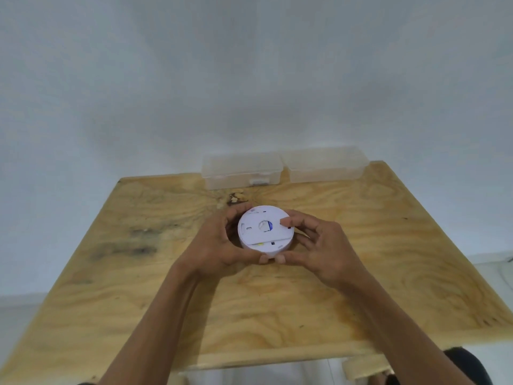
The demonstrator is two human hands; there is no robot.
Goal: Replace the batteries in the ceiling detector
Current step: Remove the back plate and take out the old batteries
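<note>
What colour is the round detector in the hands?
The detector is white, with a small blue mark near its middle, seen best in the head view.

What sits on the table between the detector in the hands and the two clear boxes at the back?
Nothing: the head view shows only bare tabletop, with a dark knot, between the detector and the clear boxes.

Smooth white plastic detector (266,228), grained stained plywood table (361,273), two clear plastic boxes (241,169)
</note>
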